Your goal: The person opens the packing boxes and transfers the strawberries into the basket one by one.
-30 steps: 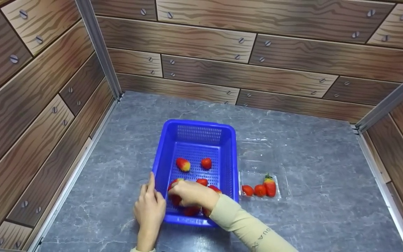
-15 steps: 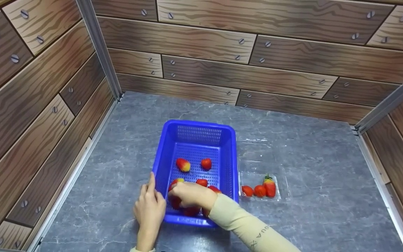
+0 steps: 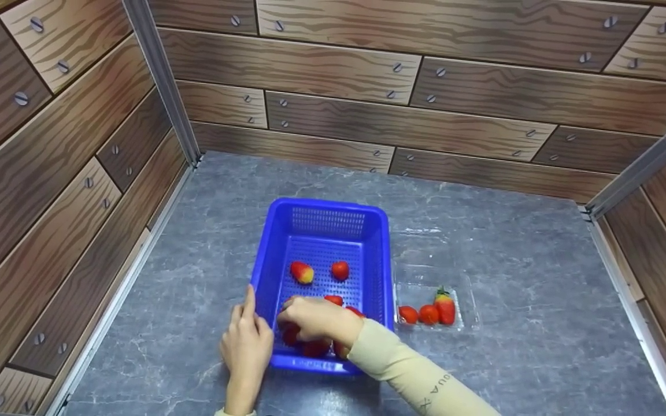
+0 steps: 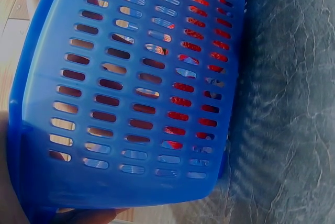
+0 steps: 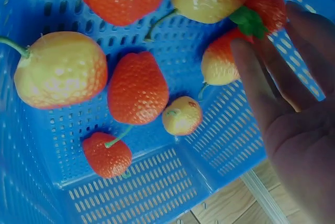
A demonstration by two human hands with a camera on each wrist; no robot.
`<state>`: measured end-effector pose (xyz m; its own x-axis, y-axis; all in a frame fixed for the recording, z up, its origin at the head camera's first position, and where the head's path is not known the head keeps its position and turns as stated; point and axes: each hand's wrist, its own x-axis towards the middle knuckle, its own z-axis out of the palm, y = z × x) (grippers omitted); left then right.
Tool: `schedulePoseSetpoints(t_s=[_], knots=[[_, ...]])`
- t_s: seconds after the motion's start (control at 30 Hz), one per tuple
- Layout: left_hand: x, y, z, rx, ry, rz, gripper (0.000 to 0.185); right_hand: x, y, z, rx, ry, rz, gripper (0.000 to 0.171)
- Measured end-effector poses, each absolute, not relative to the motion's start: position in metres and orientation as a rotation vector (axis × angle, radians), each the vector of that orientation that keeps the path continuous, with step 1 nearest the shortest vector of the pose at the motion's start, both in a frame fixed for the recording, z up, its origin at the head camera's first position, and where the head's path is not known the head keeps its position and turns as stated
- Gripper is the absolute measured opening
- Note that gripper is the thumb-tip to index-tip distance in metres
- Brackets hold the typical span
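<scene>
right hand (image 3: 315, 319) dipped lower (near basket (image 3: 380, 271) wall).

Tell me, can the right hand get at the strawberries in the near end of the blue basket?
Probably yes: the right hand is already inside the open-topped blue basket, fingers against one strawberry, nothing covering the others.

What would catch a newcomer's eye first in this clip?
The bright blue basket at the middle of the grey table, red and yellowish strawberries inside. The right hand reaches in among them; the left hand rests against its outer wall. Beside it, a clear tray holds three more.
</scene>
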<state>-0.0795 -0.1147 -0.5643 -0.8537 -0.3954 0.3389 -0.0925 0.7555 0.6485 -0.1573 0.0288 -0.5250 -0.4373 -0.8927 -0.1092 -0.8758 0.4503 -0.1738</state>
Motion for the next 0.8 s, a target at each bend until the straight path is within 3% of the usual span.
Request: schedulePoseSetpoints(t_s=[0.57,0.8], knots=[[-0.078,-0.116,-0.564,0.378,-2.519,-0.889,0.059,-0.179,0.079,-0.452,-1.318,2.534,-0.440,0.035],[-0.079,-0.115,-0.563,0.371,-2.504,-0.892,0.058,-0.189,0.114,-0.434,-1.245,2.613,-0.557,0.027]])
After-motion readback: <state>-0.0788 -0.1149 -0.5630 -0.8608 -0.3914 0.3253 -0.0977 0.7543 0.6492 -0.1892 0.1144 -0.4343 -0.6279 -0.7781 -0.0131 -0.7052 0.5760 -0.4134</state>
